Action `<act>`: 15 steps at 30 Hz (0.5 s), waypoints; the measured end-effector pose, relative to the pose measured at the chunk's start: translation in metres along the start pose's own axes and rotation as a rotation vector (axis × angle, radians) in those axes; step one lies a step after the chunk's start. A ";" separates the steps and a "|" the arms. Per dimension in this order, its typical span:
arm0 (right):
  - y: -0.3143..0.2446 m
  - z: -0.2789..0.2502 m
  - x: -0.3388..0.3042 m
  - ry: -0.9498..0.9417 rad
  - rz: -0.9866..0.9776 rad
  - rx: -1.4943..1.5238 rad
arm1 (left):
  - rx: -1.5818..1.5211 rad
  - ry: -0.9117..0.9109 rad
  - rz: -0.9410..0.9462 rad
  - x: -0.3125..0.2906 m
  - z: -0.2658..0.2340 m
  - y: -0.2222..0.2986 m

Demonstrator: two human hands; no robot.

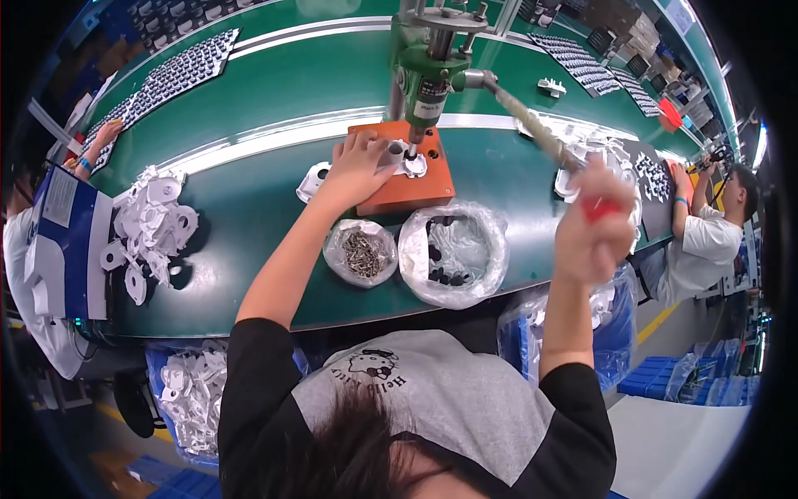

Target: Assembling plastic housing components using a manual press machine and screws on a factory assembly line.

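At the centre of the head view, a white molded part (416, 170) sits on the orange fixture block (407, 196) beneath the green lever press (428, 66). The left hand (357, 173) rests beside it, pinch untellable; the blurred right hand (592, 237) appears wrapped around the lever (532, 119). Square seating, clear fingertips and even pressure should serve best.

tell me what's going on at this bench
A person is working a green press. The right-hand grip, blurred, is on the end of the lever; the left-hand grip rests beside a white part on the orange block. On the near side sit a bag of metal pieces and a larger bag of black pieces.
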State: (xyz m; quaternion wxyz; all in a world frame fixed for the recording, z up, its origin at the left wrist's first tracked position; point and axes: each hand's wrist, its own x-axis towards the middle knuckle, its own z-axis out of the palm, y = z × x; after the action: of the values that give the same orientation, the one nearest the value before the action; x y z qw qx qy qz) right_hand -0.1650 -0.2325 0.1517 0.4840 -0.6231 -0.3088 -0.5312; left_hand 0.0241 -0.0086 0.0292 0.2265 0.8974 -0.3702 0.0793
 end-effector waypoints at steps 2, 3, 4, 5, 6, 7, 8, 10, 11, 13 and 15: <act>0.029 0.012 0.041 0.083 -0.095 0.121 | -0.072 0.049 0.021 0.008 0.001 0.004; 0.050 0.019 0.062 0.062 -0.152 0.031 | -0.065 0.046 0.033 0.013 -0.002 0.008; 0.062 0.040 0.075 0.143 0.124 0.232 | -0.037 -0.008 0.038 0.015 -0.006 0.007; 0.077 0.061 0.104 -0.001 -0.056 0.060 | -0.007 -0.062 0.043 0.017 -0.011 0.007; 0.081 0.086 0.114 0.215 0.149 0.240 | 0.003 -0.062 0.041 0.018 -0.013 0.006; 0.133 0.045 0.123 -0.013 0.376 -0.025 | 0.070 -0.025 0.093 0.027 -0.016 0.016; 0.154 0.064 0.131 0.143 0.301 0.031 | 0.142 0.011 0.113 0.029 -0.017 0.018; 0.161 0.085 0.133 0.237 0.835 0.186 | 0.121 -0.030 0.004 0.028 -0.029 0.024; 0.190 0.066 0.110 0.130 0.916 0.182 | 0.088 -0.068 -0.095 0.028 -0.033 0.030; 0.199 0.044 0.081 0.047 0.850 0.264 | 0.026 -0.053 -0.126 0.017 -0.033 0.031; 0.133 0.039 0.056 0.070 0.672 0.369 | -0.011 -0.076 -0.186 0.002 -0.031 0.036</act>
State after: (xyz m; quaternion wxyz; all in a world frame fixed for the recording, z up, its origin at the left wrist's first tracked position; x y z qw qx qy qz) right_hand -0.0175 -0.2489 0.1706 0.7452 -0.5736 -0.1611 -0.2996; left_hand 0.0004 -0.0179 0.0695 0.2237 0.9290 -0.2941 0.0220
